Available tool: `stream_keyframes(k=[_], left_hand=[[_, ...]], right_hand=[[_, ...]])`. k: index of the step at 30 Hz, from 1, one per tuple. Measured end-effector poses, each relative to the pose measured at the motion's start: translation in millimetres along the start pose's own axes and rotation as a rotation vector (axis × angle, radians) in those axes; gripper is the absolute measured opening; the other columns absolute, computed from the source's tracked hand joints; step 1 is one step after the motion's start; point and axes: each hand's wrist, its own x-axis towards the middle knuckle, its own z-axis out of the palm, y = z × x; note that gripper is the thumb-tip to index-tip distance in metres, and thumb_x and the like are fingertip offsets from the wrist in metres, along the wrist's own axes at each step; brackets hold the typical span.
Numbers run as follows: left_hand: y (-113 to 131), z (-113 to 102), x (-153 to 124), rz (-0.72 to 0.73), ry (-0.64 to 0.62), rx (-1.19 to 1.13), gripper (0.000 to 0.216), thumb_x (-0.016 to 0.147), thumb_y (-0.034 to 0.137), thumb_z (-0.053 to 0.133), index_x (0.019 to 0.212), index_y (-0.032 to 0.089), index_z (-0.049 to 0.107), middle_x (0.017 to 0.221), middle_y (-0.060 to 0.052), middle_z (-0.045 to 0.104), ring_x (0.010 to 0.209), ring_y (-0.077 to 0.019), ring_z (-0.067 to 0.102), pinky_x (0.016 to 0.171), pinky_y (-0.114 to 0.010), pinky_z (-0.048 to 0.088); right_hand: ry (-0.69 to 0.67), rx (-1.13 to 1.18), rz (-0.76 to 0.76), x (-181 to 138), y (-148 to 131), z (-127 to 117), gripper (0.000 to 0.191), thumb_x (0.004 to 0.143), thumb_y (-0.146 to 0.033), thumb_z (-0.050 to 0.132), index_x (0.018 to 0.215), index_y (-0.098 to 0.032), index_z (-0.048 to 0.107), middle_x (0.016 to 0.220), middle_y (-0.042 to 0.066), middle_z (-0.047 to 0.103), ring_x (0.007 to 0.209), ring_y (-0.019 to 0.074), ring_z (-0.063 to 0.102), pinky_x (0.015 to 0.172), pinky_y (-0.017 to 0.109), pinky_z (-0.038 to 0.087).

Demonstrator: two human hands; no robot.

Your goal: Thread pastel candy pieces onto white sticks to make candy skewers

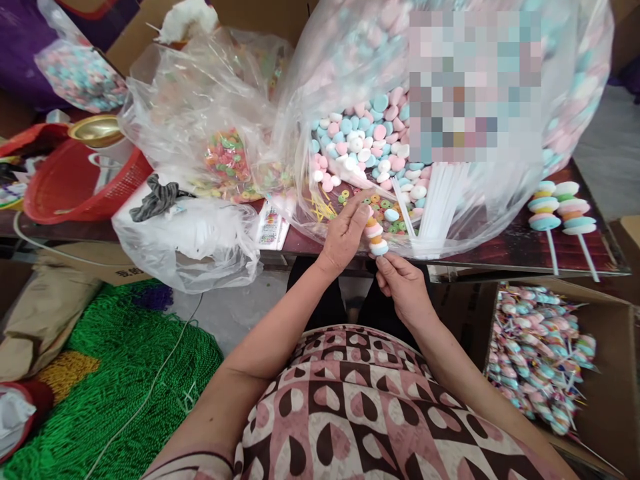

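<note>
A marshmallow skewer (pixel 375 235) of pink, white, orange and blue pieces is between my hands at the table's front edge. My left hand (pixel 345 235) is closed around its upper end, fingertips at the top pink piece. Just under the lowest blue piece, my right hand (pixel 404 283) pinches the lower end; its fingers hide the stick. Beyond them, pastel marshmallows (pixel 367 137) fill the mouth of a big clear bag (pixel 320 67). Ring-shaped gummies (pixel 395 203) lie in front of the marshmallows. White sticks (pixel 443 207) are bundled close to my right hand.
Two finished-looking marshmallow skewers (pixel 544 207) lie at the table's right end. Below, a cardboard box (pixel 613 373) holds many wrapped skewers. To the left are a white plastic bag (pixel 200 233), a red basket (pixel 85 193) and a heap of green cord (pixel 145 360) on the floor.
</note>
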Motion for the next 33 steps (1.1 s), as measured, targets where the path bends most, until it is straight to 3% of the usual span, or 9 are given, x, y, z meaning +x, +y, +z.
stream_keyframes(k=[5, 9, 15, 19, 24, 30, 33], left_hand=[[-3.1, 4.7, -0.4, 0.065, -0.042, 0.063, 0.042, 0.094, 0.047, 0.045, 0.127, 0.024, 0.059, 0.124, -0.009, 0.065, 0.101, -0.0192, 0.065, 0.091, -0.035, 0.052], [-4.0, 5.4, -0.3, 0.075, -0.042, 0.091, 0.043, 0.095, 0.049, 0.042, 0.131, 0.029, 0.056, 0.13, -0.007, 0.062, 0.113, -0.0214, 0.062, 0.097, -0.037, 0.05], [-1.8, 5.2, -0.9, 0.142, -0.013, 0.157, 0.052, 0.096, 0.05, 0.041, 0.141, 0.026, 0.045, 0.125, -0.011, 0.063, 0.118, -0.0231, 0.059, 0.104, -0.041, 0.045], [-6.3, 6.1, 0.1, 0.219, -0.03, 0.158, 0.044, 0.097, 0.045, 0.041, 0.133, 0.024, 0.054, 0.121, -0.011, 0.066, 0.114, -0.0213, 0.061, 0.101, -0.039, 0.048], [-9.8, 5.4, 0.1, 0.188, -0.029, 0.208, 0.039, 0.098, 0.044, 0.041, 0.124, 0.019, 0.056, 0.118, -0.01, 0.067, 0.097, -0.0163, 0.065, 0.088, -0.031, 0.052], [-10.2, 4.6, 1.6, 0.319, 0.08, 0.312, 0.035, 0.097, 0.044, 0.042, 0.116, 0.019, 0.056, 0.116, -0.011, 0.065, 0.113, -0.0189, 0.059, 0.1, -0.035, 0.046], [-11.8, 4.9, 1.6, 0.297, 0.088, 0.271, 0.032, 0.097, 0.043, 0.044, 0.113, 0.019, 0.057, 0.112, -0.01, 0.065, 0.109, -0.018, 0.061, 0.097, -0.035, 0.048]], right_hand=[[-0.001, 0.001, -0.011, -0.4, 0.0, 0.5, 0.041, 0.077, -0.048, 0.072, 0.104, -0.017, 0.073, 0.049, -0.007, 0.044, 0.043, 0.0069, 0.032, 0.04, 0.021, 0.022], [-0.002, -0.007, -0.016, -0.5, -0.8, 0.9, 0.041, 0.077, -0.048, 0.071, 0.103, -0.016, 0.073, 0.049, -0.007, 0.045, 0.043, 0.0069, 0.031, 0.04, 0.021, 0.022], [0.0, -0.012, -0.015, -0.5, -2.0, 1.3, 0.04, 0.078, -0.047, 0.071, 0.103, -0.016, 0.073, 0.048, -0.007, 0.045, 0.043, 0.0066, 0.031, 0.04, 0.021, 0.021], [-0.016, -0.019, -0.019, 0.0, -0.5, 0.2, 0.039, 0.079, -0.046, 0.069, 0.104, -0.016, 0.073, 0.048, -0.007, 0.045, 0.042, 0.0066, 0.031, 0.04, 0.021, 0.021], [-0.019, -0.003, -0.027, 1.0, 2.0, -0.4, 0.037, 0.08, -0.045, 0.07, 0.104, -0.016, 0.073, 0.049, -0.007, 0.046, 0.043, 0.0063, 0.032, 0.04, 0.021, 0.021], [-0.014, -0.01, -0.036, 1.2, 2.2, -0.4, 0.036, 0.08, -0.045, 0.07, 0.103, -0.017, 0.073, 0.048, -0.007, 0.045, 0.043, 0.0061, 0.032, 0.041, 0.021, 0.022], [-0.017, -0.004, -0.036, 1.3, 3.0, -1.1, 0.036, 0.08, -0.044, 0.07, 0.103, -0.017, 0.073, 0.049, -0.007, 0.045, 0.043, 0.0061, 0.032, 0.041, 0.02, 0.023]])
